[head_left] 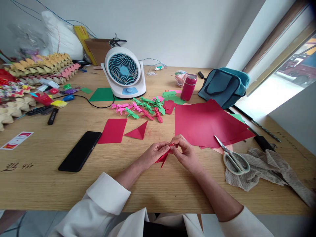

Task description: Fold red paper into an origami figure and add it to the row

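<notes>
A small folded piece of red paper (161,158) is pinched between both hands above the table's front part. My left hand (158,152) is closed on its left side, thumb on top. At its upper right end, the fingertips of my right hand (184,153) are pressed together on the paper. Just beyond my hands lie a red paper folded to a triangle (138,131) and a flat red sheet (113,131). Farther back is a heap of folded paper figures (146,108) in pink, green and red. Large red sheets (204,121) spread to the right.
Scissors (234,161) rest on a crumpled cloth (256,171) at the right. A black phone (80,151) lies left of my hands. Behind stand a white fan (124,72), a red can-shaped container (189,88) and a blue bag (223,87). Egg trays (44,70) line the far left.
</notes>
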`<state>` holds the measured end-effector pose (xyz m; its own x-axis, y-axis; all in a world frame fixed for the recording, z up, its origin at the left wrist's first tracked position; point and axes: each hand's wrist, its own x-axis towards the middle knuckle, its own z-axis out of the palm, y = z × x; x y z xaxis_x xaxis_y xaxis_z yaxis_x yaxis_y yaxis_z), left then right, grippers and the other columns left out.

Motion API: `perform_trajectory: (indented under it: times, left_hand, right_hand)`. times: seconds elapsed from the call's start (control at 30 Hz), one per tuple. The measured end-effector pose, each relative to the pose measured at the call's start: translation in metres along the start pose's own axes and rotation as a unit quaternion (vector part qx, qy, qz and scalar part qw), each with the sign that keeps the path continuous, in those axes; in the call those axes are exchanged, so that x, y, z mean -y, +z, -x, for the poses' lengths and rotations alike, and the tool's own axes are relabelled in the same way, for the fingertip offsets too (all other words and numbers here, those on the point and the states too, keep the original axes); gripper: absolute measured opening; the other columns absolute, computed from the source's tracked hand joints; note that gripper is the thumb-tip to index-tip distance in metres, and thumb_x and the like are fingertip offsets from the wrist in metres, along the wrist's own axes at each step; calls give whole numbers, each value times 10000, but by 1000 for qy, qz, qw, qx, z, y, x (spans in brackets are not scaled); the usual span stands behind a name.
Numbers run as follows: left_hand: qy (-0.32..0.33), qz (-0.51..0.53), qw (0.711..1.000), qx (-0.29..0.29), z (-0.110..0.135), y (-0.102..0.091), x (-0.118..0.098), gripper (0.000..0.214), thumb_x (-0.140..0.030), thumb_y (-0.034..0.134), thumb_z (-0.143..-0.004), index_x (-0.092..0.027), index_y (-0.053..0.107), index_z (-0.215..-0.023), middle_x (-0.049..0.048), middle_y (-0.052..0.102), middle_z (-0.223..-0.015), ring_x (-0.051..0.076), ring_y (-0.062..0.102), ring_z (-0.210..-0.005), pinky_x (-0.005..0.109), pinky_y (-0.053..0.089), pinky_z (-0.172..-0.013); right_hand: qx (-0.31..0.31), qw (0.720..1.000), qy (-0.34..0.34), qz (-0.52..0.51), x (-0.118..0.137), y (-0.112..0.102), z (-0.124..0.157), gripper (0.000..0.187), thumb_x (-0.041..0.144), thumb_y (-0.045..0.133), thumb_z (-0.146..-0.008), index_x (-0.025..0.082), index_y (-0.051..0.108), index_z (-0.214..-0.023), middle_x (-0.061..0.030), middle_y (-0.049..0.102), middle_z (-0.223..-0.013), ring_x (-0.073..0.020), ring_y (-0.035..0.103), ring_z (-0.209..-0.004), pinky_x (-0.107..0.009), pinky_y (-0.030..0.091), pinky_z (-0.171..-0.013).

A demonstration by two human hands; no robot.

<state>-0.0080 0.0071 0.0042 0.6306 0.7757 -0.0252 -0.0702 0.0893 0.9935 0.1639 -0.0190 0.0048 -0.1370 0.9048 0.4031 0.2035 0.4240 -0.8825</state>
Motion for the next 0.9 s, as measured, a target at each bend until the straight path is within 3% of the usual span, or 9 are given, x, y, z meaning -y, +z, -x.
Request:
perform_trajectory:
  times: [0.17, 0.37, 0.63, 0.9]
  left_hand:
    - [11, -20, 1000, -3, -1, -1, 3, 389, -499, 596, -900, -161, 709, -1058, 61, 708, -1050, 219, 610, -1046, 307, 438, -957]
    - [20, -51, 998, -13, 1, -2, -1, 432, -542, 531, -918, -150, 707, -877, 54, 692, -879, 202, 607, -892, 296, 454, -874]
    - [44, -87, 995, -15, 2, 1, -2, 388, -464, 530, -942, -142, 701, -1073, 75, 689, -1027, 222, 596, -1017, 298, 432, -915]
    - [47, -166, 984, -44, 2, 1, 2, 343, -449, 542, -936, -128, 664, -941, 16, 605, -801, 143, 517, -737, 233, 396, -655]
  right_hand:
    - [-7, 1000, 2, -6, 1, 0, 1, 109, 293, 580, -945, 224, 612, -866, -29, 546, -832, -174, 507, -778, -337, 443, -719]
    - [-1, 1000, 5, 0, 2, 0, 1, 134, 318, 574, -950, 225, 621, -866, -28, 561, -809, -174, 530, -763, -337, 459, -712]
    - [-22, 998, -39, 47, 1, 1, 2, 65, 230, 603, -925, 237, 629, -865, -21, 545, -818, -174, 525, -771, -332, 460, -703]
    - [-21, 998, -32, 50, 3, 1, 1, 73, 232, 595, -927, 234, 635, -866, -22, 548, -806, -173, 527, -759, -331, 465, -699]
